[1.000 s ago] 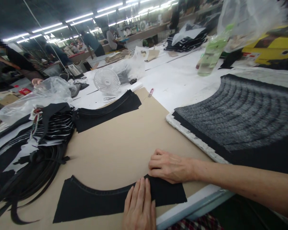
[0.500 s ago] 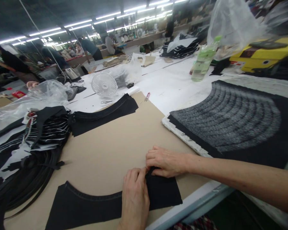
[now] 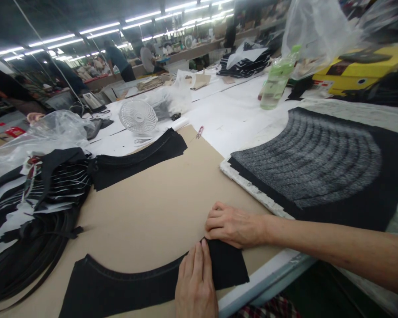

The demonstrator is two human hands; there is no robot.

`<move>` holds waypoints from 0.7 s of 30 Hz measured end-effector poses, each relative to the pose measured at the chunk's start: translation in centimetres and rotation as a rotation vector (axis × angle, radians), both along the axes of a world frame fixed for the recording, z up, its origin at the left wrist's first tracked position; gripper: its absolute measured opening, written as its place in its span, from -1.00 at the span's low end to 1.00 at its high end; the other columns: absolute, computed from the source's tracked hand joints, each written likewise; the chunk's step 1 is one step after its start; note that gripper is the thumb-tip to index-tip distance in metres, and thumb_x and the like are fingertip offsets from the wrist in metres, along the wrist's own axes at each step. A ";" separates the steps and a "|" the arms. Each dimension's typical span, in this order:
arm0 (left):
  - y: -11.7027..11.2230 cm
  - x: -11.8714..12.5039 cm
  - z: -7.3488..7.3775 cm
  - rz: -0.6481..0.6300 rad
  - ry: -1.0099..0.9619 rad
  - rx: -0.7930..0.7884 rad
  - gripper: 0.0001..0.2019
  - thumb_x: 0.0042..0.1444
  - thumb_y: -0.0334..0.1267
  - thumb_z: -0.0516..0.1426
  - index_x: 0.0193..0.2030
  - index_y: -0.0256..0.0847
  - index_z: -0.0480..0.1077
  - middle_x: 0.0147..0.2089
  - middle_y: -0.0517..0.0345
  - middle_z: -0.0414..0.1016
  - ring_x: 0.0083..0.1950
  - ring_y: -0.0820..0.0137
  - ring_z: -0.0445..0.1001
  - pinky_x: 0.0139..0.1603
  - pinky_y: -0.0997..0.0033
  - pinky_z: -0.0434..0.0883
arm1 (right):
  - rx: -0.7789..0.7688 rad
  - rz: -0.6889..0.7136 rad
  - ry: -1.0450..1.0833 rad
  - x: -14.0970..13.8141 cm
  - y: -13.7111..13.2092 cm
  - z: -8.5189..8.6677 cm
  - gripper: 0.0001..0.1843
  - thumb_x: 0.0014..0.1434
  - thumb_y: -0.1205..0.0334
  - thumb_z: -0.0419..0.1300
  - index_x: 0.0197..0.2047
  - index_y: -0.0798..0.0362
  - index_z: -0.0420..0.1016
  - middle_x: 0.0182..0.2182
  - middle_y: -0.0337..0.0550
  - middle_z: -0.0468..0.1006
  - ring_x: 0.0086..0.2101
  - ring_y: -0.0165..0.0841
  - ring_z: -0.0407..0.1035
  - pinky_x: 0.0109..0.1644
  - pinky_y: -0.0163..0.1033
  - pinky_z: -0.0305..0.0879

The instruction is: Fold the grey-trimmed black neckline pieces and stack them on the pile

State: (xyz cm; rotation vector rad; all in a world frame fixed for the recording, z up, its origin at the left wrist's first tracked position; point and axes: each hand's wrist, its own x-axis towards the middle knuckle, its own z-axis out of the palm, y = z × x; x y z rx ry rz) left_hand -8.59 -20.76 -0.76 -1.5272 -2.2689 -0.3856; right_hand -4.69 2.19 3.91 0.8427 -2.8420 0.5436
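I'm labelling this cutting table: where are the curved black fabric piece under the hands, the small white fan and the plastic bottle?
curved black fabric piece point(image 3: 119, 289): head view, its flat middle.
white fan point(image 3: 138, 116): head view, grille centre.
plastic bottle point(image 3: 275, 84): head view, clear body.

Overhead fluorescent tubes light the hall evenly; shadows soft. Far background dim and blurred. Wide-angle bending at frame edges.

Both hands press flat on the curved black fabric piece lying on the brown board: left hand on its upper edge, right hand just beyond it.
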 end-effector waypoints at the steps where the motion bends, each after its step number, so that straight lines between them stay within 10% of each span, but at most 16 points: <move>1: -0.1 -0.1 0.1 -0.010 -0.008 0.004 -0.50 0.15 -0.57 -0.06 0.24 -0.32 0.25 0.06 -0.08 0.45 0.08 0.22 0.39 0.07 0.18 0.35 | 0.002 -0.003 0.001 0.1 0.1 0.1 -0.81 0.30 0.36 0.00 -0.17 0.05 0.43 -0.24 -0.12 0.49 -0.20 -0.31 0.28 -0.06 -0.13 0.01; 9: 1.9 -3.1 3.2 -0.030 -0.275 0.043 -0.68 0.22 -0.45 0.00 0.07 -0.16 0.38 -0.15 0.06 0.47 -0.13 0.29 0.44 -0.12 0.24 0.39 | 0.029 -0.126 -0.075 -0.1 0.6 1.5 -0.81 0.23 0.24 0.19 -0.08 0.07 0.41 -0.24 -0.16 0.47 -0.19 -0.30 0.29 -0.10 -0.17 0.03; 21: 3.5 -2.3 2.9 -0.082 -0.398 -0.069 -0.64 0.17 -0.56 -0.06 -0.01 -0.26 0.44 -0.25 0.05 0.41 -0.22 0.31 0.39 -0.17 0.29 0.45 | -0.006 -0.120 -0.061 0.2 1.5 0.8 -0.93 0.27 0.29 0.14 -0.20 0.03 0.44 -0.28 -0.21 0.46 -0.20 -0.34 0.29 -0.13 -0.17 0.01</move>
